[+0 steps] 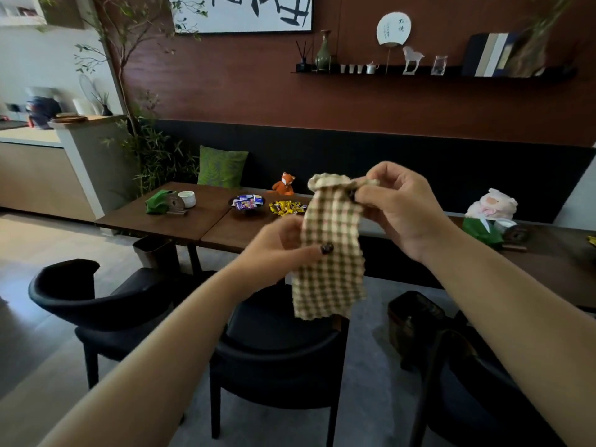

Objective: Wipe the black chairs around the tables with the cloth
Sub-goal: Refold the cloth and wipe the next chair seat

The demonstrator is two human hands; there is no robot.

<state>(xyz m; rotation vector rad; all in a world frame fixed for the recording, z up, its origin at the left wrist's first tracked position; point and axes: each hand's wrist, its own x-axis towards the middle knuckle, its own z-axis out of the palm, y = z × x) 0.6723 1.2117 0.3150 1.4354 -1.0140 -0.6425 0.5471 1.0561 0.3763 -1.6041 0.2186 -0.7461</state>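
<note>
Head view: both hands, left point(283, 245) and right point(395, 208), pinching checked green-and-cream cloth point(329, 250) aloft, readying it; next, lower onto curved black chair point(277, 359).

Count of items in view:
- Black chairs: three point(96, 301), point(277, 350), point(477, 391).
- Cloths: one checked cloth point(329, 253).
- Hands: two, left hand point(283, 250) and right hand point(400, 208).
- Soft toys: two, a fox point(284, 184) and a pig point(491, 204).
- Green cushions: one point(222, 167).
</note>
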